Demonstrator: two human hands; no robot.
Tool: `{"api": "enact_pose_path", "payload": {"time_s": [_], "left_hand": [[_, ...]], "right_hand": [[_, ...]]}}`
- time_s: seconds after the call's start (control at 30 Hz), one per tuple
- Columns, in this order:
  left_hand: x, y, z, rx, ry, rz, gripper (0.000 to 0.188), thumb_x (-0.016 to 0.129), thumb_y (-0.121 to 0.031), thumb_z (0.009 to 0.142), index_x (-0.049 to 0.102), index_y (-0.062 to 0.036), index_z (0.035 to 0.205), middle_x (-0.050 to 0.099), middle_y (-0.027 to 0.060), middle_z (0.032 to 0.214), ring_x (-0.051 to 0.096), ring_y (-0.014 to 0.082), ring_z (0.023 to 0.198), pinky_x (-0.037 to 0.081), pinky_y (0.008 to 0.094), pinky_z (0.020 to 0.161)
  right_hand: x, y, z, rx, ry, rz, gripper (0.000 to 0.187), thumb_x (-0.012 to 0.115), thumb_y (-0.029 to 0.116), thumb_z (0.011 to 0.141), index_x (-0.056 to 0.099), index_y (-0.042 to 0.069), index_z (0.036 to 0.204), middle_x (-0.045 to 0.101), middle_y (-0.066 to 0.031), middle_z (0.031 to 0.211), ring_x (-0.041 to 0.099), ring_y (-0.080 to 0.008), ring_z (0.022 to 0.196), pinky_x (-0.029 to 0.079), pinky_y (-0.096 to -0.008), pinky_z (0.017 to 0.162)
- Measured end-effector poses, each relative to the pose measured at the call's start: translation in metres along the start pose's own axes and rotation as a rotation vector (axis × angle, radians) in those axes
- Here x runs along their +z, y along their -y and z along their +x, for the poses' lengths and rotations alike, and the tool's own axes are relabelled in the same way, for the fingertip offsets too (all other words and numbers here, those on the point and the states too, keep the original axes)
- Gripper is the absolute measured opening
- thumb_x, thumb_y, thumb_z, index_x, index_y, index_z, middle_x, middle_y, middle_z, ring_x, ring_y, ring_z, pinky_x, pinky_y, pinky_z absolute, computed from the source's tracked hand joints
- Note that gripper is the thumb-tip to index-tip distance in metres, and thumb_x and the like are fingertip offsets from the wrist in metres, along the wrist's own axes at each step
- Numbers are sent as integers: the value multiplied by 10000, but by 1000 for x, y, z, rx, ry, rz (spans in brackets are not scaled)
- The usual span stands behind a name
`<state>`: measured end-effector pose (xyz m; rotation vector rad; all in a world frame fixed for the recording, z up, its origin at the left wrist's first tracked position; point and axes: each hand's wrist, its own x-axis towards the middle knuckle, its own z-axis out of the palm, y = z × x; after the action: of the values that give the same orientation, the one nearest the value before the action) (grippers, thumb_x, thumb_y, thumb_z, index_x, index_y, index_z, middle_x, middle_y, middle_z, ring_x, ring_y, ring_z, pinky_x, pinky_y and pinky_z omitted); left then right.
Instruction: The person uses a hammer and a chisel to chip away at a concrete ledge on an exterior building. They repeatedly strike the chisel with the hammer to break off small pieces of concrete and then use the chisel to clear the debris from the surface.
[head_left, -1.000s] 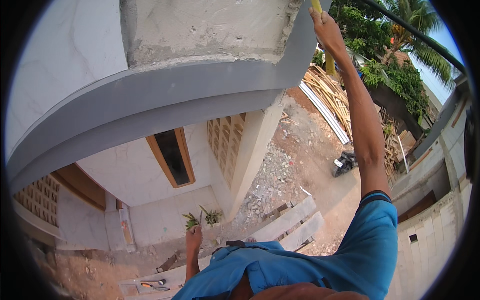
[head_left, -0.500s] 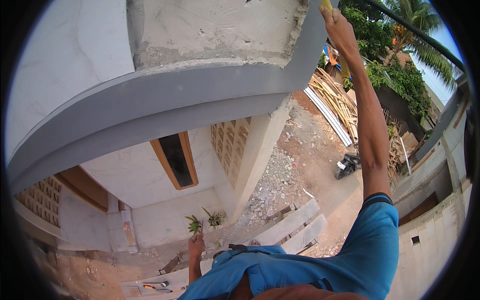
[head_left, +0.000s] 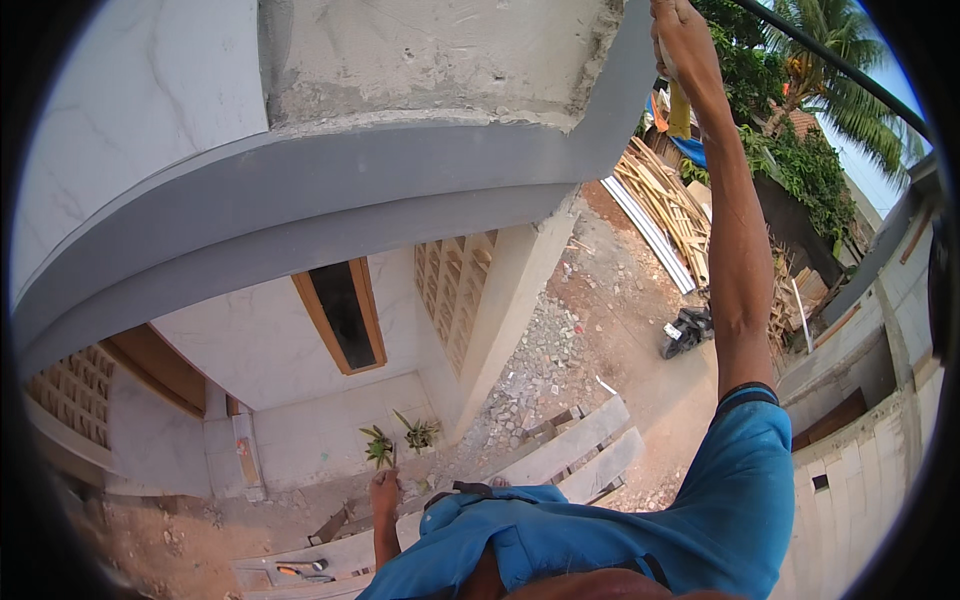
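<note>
My right hand (head_left: 685, 42) is raised high beside the outer end of the grey beam (head_left: 420, 185), fingers closed. A flat yellow strip (head_left: 680, 112) shows just below it, behind the wrist; its kind is unclear, and its upper part is hidden by the hand. My left hand (head_left: 384, 492) is low at my left side, fingers curled. Something thin seems to stick up from it, too small to name. Above the beam, a bare cement patch (head_left: 430, 60) borders a white marbled panel (head_left: 140, 110).
Far below me run wooden planks (head_left: 570, 440), with an orange-handled tool (head_left: 303, 568) lying on one at left. Potted plants (head_left: 418, 430), gravel (head_left: 535, 360), a motorbike (head_left: 686, 332) and piled bamboo (head_left: 665, 205) are on the ground. A black cable (head_left: 840, 70) crosses at upper right.
My right hand has risen slightly toward the top edge, and the yellow strip no longer shows above it. My left hand stays low and closed. The view has shifted slightly.
</note>
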<state>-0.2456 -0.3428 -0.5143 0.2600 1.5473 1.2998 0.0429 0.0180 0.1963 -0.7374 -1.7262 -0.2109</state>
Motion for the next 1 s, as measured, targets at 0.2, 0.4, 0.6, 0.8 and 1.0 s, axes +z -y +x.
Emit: {"api": "enact_pose_path", "payload": {"time_s": [0.2,0.4,0.6,0.8,1.0], "left_hand": [[2,6,-6,-63,-34,19,184,634,-223,932,684,-55,874,543,9,613,487,110,454,359,274,420],[-6,10,-2,-70,-15,-96,159,633,-201,931,686,-52,920,525,9,597,467,117,421,328,272,380],[-2,6,-2,-120,-9,-44,145,634,-187,925,693,-54,931,527,12,600,459,117,411,323,274,377],[-7,5,-4,-91,0,-67,140,632,-185,926,690,-58,921,534,16,608,464,117,411,313,276,372],[-2,11,1,-139,-40,-29,142,642,-199,926,646,-80,848,532,12,618,467,114,419,306,278,369]], "right_hand": [[36,-46,-19,-91,-226,-504,540,447,574,1046,532,51,945,505,-10,662,529,-122,518,431,-323,486],[9,7,-7,141,-130,41,461,445,477,1079,504,52,909,460,-5,633,462,-120,506,385,-318,450],[19,-63,-36,430,82,120,461,496,525,1047,443,101,875,399,40,617,394,-79,448,322,-267,389],[5,-7,-25,202,-10,284,461,487,514,1050,475,69,934,461,-17,628,463,-136,470,398,-311,446],[33,-60,-20,21,-299,-128,462,482,500,1060,447,58,930,470,-40,608,491,-123,451,378,-305,406]]}}
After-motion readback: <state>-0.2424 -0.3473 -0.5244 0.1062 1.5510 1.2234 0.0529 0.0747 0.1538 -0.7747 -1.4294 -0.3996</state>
